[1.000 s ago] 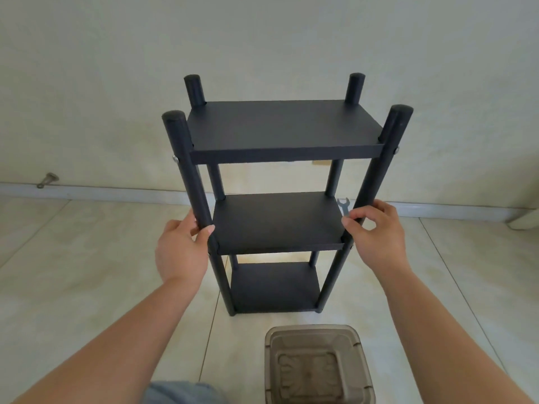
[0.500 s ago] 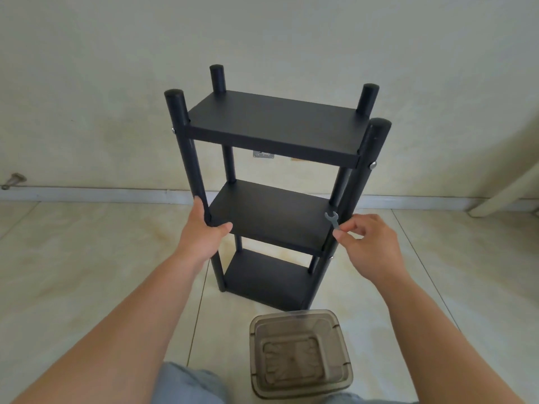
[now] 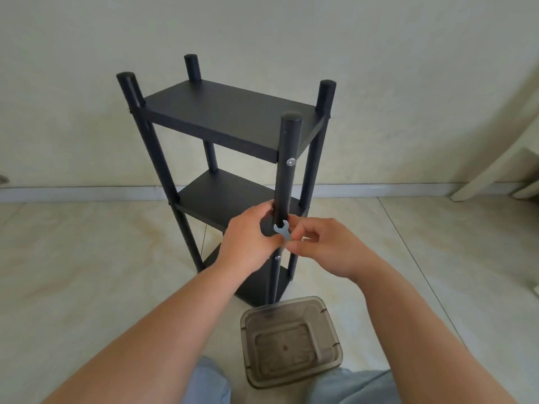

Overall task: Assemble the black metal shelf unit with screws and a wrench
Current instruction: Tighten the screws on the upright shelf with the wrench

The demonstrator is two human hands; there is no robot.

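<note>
A black metal shelf unit (image 3: 224, 118) with three flat shelves and four round posts stands upright on the pale tiled floor (image 3: 87, 258), long axis vertical; since a second ago it has turned, so that one corner post now faces the person rather than a broad side. The left hand (image 3: 248, 243), earlier on the left front post, has crossed to the nearest post (image 3: 287, 170) and curls round it at the middle shelf. The right hand (image 3: 323, 246) pinches one small silver open-end wrench (image 3: 282, 230), its open end up and touching that post, handle slanting down to the right. Two silver screw heads (image 3: 290, 162) show on that post. One smoky translucent plastic container (image 3: 290, 342) sits on the floor just before the unit's base.
</note>
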